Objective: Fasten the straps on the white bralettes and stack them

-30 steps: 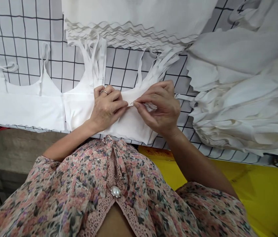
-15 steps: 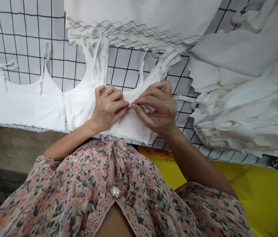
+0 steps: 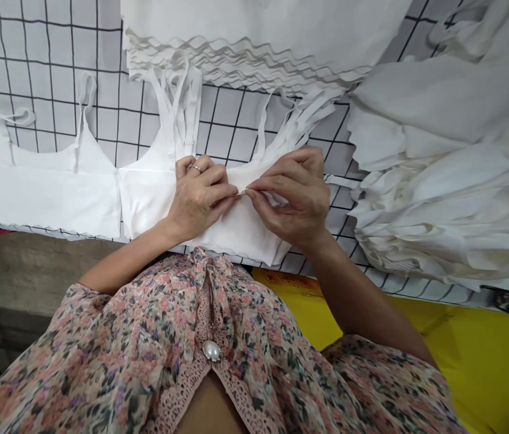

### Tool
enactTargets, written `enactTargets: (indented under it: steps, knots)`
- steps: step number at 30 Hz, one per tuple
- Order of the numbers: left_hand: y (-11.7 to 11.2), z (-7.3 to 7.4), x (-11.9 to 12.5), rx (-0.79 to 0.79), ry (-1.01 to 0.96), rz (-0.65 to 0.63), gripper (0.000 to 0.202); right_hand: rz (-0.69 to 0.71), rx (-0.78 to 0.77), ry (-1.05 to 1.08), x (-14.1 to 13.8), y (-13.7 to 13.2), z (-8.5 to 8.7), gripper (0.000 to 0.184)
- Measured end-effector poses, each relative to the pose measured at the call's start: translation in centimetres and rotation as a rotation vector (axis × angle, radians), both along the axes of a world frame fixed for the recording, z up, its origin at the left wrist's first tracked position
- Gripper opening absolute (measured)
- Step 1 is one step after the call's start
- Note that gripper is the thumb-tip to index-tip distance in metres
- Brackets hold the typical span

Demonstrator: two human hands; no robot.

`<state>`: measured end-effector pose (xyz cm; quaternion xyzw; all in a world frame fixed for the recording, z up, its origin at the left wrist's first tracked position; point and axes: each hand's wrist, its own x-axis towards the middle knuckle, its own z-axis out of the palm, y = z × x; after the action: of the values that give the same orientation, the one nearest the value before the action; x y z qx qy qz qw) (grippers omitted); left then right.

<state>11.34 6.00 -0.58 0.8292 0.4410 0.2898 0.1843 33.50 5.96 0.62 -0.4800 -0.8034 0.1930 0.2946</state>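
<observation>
My left hand (image 3: 202, 196), a ring on one finger, rests over a white strappy bra top (image 3: 236, 232) that lies flat by the table's near edge. Its thumb and forefinger are pinched on one end of a thin white strip (image 3: 242, 191). The other end is between the thumb and forefinger of my right hand (image 3: 293, 196). A short length of the strip shows between the fingertips; whether it is a thread or part of the garment I cannot tell. Several shoulder straps (image 3: 179, 117) fan out beyond my hands.
Another white strappy top (image 3: 50, 196) lies spread at the left. Beyond the straps is a stack of white wavy-edged fabric (image 3: 245, 36). A loose heap of white garments (image 3: 448, 199) covers the right side of the checked tablecloth (image 3: 41, 66). Something yellow (image 3: 475, 355) is below the table edge.
My right hand has shifted slightly to the right, and more of the thin white strip shows between my fingertips. My left hand has hardly moved.
</observation>
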Motion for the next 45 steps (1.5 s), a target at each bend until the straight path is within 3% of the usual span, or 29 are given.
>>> enactTargets:
  steps: [6, 13, 18, 24, 32, 38, 45]
  knots:
    - [0.1, 0.4, -0.1, -0.096, 0.02, -0.005, 0.03, 0.062, 0.127, -0.024, 0.9, 0.6, 0.7, 0.009]
    - [0.2, 0.4, 0.0, -0.124, 0.06, 0.01, 0.027, 0.062, 0.032, 0.015, 1.1, 1.3, 1.8, 0.015]
    - [0.1, -0.1, 0.0, -0.034, 0.017, -0.003, 0.032, 0.116, -0.07, 0.044, 0.1, 1.2, 1.1, 0.015]
    - [0.1, 0.1, 0.1, -0.135, 0.057, 0.018, 0.031, 0.101, -0.094, -0.05, 0.3, 1.1, 0.6, 0.014]
    - [0.1, -0.1, 0.1, -0.133, 0.029, 0.008, 0.033, 0.097, -0.103, -0.061, 0.3, 0.9, 0.7, 0.011]
    - [0.1, -0.1, 0.1, -0.106, 0.034, 0.015, 0.034, 0.101, -0.081, -0.065, 0.2, 0.8, 0.7, 0.011]
    - [0.2, 0.0, 0.1, -0.141, 0.037, 0.008, 0.033, 0.096, 0.052, -0.054, 0.2, 0.5, 0.6, 0.012]
